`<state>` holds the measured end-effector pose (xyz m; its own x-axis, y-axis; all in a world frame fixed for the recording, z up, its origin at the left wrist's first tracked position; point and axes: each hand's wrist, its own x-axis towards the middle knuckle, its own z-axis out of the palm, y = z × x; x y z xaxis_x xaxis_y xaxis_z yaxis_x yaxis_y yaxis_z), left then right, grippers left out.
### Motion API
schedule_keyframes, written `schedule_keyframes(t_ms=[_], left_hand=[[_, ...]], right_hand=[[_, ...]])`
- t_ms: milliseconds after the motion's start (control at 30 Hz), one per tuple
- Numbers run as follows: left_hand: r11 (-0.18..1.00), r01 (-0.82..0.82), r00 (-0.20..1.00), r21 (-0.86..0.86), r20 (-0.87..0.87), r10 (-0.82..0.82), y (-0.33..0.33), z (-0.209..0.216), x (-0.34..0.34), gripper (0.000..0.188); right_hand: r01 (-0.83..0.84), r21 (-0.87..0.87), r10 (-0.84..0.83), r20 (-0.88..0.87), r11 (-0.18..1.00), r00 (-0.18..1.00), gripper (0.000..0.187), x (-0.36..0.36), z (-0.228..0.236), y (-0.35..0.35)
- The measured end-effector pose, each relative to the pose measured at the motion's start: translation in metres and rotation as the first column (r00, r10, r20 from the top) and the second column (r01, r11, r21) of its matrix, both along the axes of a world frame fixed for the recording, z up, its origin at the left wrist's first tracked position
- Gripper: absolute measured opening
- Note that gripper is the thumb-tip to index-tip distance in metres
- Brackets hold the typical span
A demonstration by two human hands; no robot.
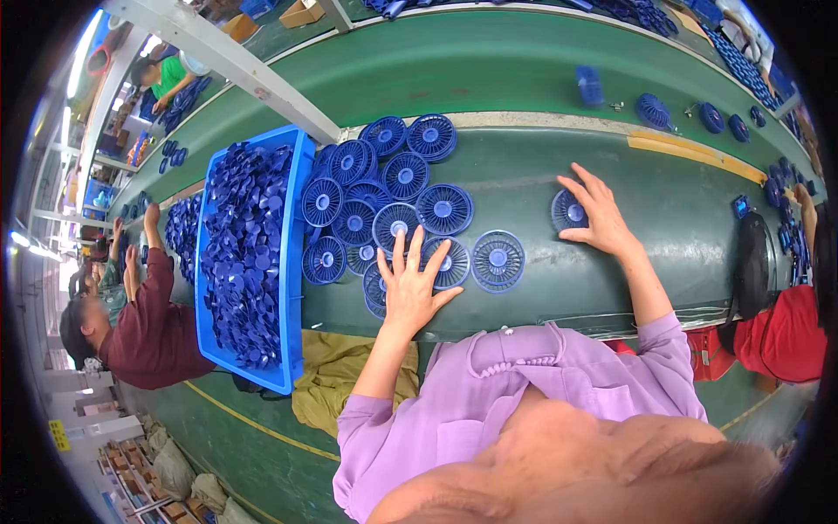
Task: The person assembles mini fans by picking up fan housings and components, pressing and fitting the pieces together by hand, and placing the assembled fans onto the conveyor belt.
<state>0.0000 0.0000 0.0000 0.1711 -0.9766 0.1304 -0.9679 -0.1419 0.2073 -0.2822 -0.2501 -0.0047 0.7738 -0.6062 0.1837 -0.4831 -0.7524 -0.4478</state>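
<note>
Round dark-blue fan grilles [407,176] lie in an overlapping cluster on the green worktable, left of centre. My left hand [412,286] rests over the cluster's near edge with its fingers spread, fingertips on or just above the grilles there. Just right of those fingers, a single grille [497,261] lies flat by itself. Farther right, my right hand [604,218] is open, thumb and fingers apart, at the right side of another grille [566,210]. The palm partly covers that grille, and whether the fingers touch it I cannot tell.
A bright blue crate [298,262] full of small dark-blue plastic pieces stands at the left. Beyond a ledge, a green conveyor belt [489,74] carries a few blue parts. A grey post [253,74] rises at the far left. Co-workers sit on both sides.
</note>
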Motion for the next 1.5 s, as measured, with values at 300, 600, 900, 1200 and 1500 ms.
schedule_keyframes(t_ms=[300, 600, 900, 1200, 1500], left_hand=[[0.993, -0.057, 0.998, -0.1, 0.026, 0.06, -0.039, -0.006, -0.023, 0.08], [0.987, 0.023, 0.998, -0.157, -0.055, -0.032, -0.041, -0.009, -0.011, 0.088], [0.942, -0.008, 0.991, -0.335, -0.129, -0.037, -0.015, 0.003, 0.01, 0.067], [0.871, 0.196, 0.937, -0.45, -0.177, -0.302, -0.031, -0.002, -0.025, 0.054], [0.824, 0.241, 0.867, -0.512, -0.269, -0.421, -0.023, -0.032, -0.078, 0.051]], right_hand=[[0.133, -0.075, -0.109, 0.266, 0.988, 0.958, 0.074, 0.064, -0.014, -0.021], [0.07, -0.125, -0.011, 0.422, 0.99, 0.906, 0.054, 0.124, -0.016, -0.029], [-0.254, 0.007, 0.247, 0.21, 0.967, 0.946, 0.076, 0.049, 0.026, 0.054], [-0.234, -0.096, 0.24, 0.063, 0.968, 0.969, 0.071, 0.038, -0.012, 0.101], [-0.161, -0.089, 0.179, 0.263, 0.983, 0.948, 0.066, 0.037, -0.025, 0.098]])
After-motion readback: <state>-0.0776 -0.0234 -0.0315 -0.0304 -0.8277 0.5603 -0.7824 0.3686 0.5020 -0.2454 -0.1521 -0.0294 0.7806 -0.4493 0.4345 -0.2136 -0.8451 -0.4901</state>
